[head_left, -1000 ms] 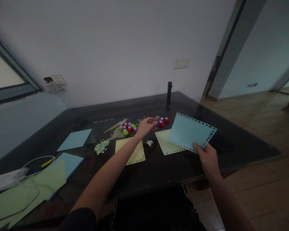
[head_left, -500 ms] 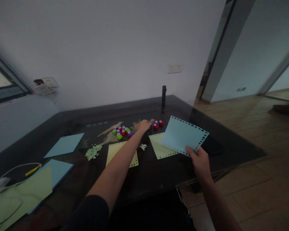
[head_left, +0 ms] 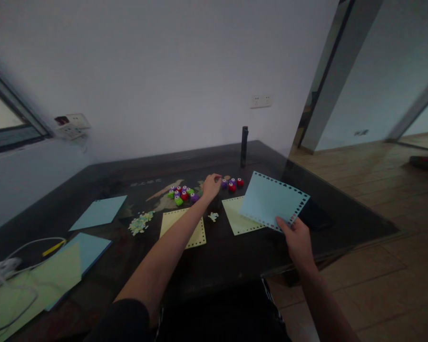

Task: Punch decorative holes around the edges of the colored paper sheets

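My right hand (head_left: 295, 237) pinches the lower right corner of a light blue sheet of paper (head_left: 271, 202), which has small punched shapes along its edges and is lifted at a tilt. Under it lies a pale yellow-green sheet (head_left: 235, 223) with punched edges. Over the middle of the table reaches my left hand (head_left: 211, 185), fingers curled with a small gap and nothing visible in them. Just right of its fingertips sits a purple craft punch (head_left: 224, 184), beside a red punch (head_left: 232, 187) and others. Left of the hand is a cluster of green, red and purple punches (head_left: 181, 194).
A yellow punched sheet (head_left: 167, 221) lies under my left forearm. Paper bits (head_left: 141, 222) and a smaller heap of bits (head_left: 213, 216) lie nearby. Blue sheets (head_left: 100, 212), a yellow cutter-like object (head_left: 53, 248) and a white cable are left. A black cylinder (head_left: 244, 147) stands upright at the back.
My left hand has drawn back slightly leftward from the purple punch, which now shows fully. The right hand still holds the blue sheet in about the same place. The view has shifted slightly.
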Demonstrator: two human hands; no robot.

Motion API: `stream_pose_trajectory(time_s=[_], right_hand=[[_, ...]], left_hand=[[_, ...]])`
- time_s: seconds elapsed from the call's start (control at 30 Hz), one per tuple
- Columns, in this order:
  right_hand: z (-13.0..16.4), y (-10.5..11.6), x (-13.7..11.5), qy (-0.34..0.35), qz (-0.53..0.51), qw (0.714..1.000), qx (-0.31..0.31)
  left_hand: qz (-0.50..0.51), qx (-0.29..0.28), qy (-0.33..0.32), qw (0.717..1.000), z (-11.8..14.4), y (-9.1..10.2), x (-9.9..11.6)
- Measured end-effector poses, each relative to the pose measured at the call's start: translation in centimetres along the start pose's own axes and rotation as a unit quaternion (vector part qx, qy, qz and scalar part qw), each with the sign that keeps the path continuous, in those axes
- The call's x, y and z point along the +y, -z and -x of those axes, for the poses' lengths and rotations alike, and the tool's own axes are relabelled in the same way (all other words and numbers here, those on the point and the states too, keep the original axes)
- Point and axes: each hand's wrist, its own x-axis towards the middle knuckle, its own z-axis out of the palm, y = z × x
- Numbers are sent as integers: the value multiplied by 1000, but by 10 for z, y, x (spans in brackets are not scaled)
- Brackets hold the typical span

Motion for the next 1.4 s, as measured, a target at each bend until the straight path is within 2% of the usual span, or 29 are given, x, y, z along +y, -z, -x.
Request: stream_pose_trajectory(time_s=[0.07,0.17,0.2,0.27,0.37,0.53,0.63,0.73,0.83,0.93,1.13,1.4], right_hand=[[0,-1,2,-3,-1,1000,-6],[0,-5,3,0,-4,999,-42],[0,-7,2,3,-6,998,-56],[-1,-13,1,10,-8,997,-78],[-2,-24,-3,13,-16,995,-95],[-16,-35,-18,17,-32,994,-107],[-37,-36,-24,36,-13,994,-98],[-59,-37,-24,59,28,991,-114],[-73,-37,-18,62,37,989,-131],[-77,-34,-12,49,57,988,-132],[-75,-24,-7,45,139,974,-176],[-80,-20,5,57,232,948,-210]], left_hand=[[14,-9,-37,999,16,2,2],[79,-101,-125,984,45,4,8],[105,-125,-138,977,55,5,11],[132,-140,-147,970,72,8,15],[130,-108,-120,978,87,15,19],[139,-61,-86,985,90,23,10],[149,-45,-67,986,89,21,3],[174,-32,-46,983,89,15,2],[185,5,-28,982,92,8,4],[138,17,-32,990,100,3,6],[-19,-60,-64,996,114,-1,5],[-126,-102,-75,984,119,-3,6]])
